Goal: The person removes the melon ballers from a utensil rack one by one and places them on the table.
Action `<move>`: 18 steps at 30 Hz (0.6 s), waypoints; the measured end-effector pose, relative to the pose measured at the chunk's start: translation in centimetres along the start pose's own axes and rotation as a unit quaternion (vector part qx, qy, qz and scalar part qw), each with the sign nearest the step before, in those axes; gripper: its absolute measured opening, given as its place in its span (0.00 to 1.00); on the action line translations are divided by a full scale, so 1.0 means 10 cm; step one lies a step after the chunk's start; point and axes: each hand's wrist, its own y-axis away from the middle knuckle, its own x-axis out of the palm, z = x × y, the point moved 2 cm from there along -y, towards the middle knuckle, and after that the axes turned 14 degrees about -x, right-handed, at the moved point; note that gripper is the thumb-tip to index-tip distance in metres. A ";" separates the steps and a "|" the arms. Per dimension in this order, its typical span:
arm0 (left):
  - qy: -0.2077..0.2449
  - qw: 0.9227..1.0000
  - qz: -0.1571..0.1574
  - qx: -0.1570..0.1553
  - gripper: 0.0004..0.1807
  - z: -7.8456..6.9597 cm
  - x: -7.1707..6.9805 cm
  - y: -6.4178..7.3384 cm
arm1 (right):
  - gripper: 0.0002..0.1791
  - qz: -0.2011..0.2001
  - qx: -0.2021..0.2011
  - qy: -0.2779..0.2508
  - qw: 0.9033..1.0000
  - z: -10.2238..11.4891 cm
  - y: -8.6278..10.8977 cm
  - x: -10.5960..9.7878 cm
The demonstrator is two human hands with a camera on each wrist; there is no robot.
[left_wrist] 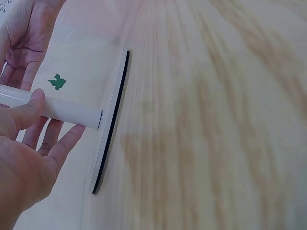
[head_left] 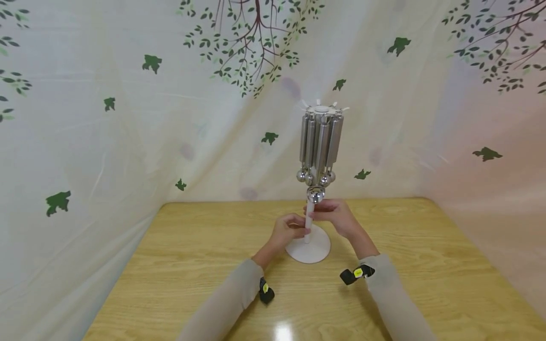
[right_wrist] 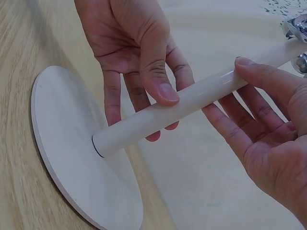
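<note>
A white stand with a round base (head_left: 313, 253) and a slim pole (right_wrist: 134, 129) stands before me, hung with shiny metal pieces (head_left: 323, 147). These have long bar-like upper parts and rounded, mirror-like lower ends. My left hand (head_left: 283, 233) holds the lower pole, thumb on the near side and fingers behind. Higher up, just under the shiny ends, my right hand (head_left: 339, 217) grips the same pole between thumb and fingers. In the left wrist view the base's dark-edged rim (left_wrist: 111, 120) shows edge-on against the tabletop.
The wooden table (head_left: 204, 265) stretches out on both sides of the stand. Behind it hangs a pale cloth (head_left: 222, 156) printed with leaves and branches. White prongs (head_left: 322, 108) stick out around the stand's top. Each sleeve carries a small black device (head_left: 267, 292).
</note>
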 end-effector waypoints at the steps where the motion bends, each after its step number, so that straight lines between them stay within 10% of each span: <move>1: 0.001 1.000 0.000 -0.005 0.12 0.00 0.01 0.00 | 0.21 0.001 0.001 0.002 1.000 0.00 0.01 -0.01; 18: -0.016 1.000 0.010 -0.010 0.12 -0.02 -0.02 -0.02 | 0.19 0.020 -0.025 -0.015 0.999 -0.10 0.00 -0.05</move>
